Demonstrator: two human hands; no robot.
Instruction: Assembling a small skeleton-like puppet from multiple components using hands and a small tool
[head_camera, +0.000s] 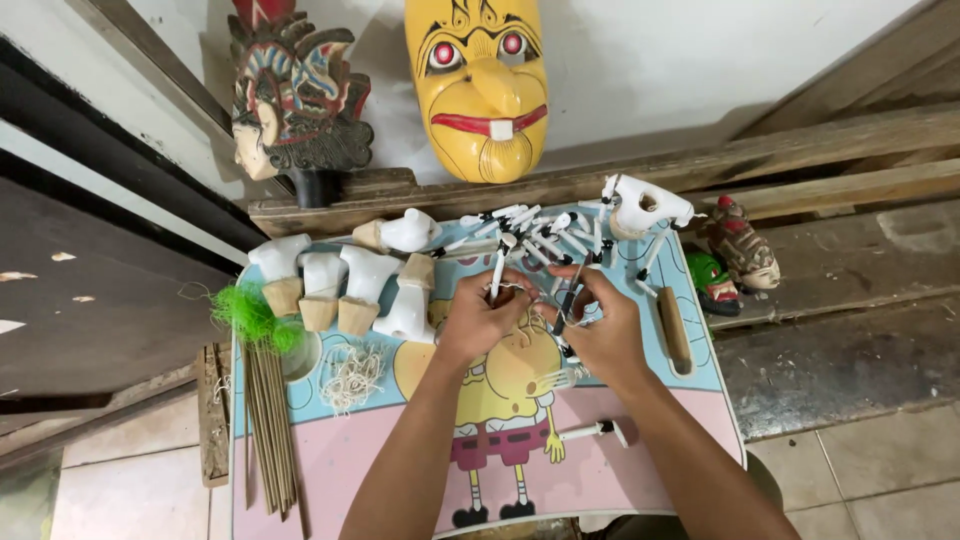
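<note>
White puppet limb pieces (530, 235), thin rods with black bands, lie heaped at the far edge of the table (380, 460), a small one with a cartoon-printed top in blue, yellow and pink. Behind it a big yellow mask (478, 85) and a carved painted mask (290, 95) lean on the wall. White torso carvings with bare wood bases (340, 290) stand on the table's left part, beside a bundle of thin sticks (268, 420) tipped with green fluff. The left hand (478, 318) pinches one white rod (497, 272) upright; the right hand (600, 325) pinches a dark banded piece (568, 300) just beside it, fingertips close together over the table's middle. Another white rod (595, 432) lies near the right forearm.
</note>
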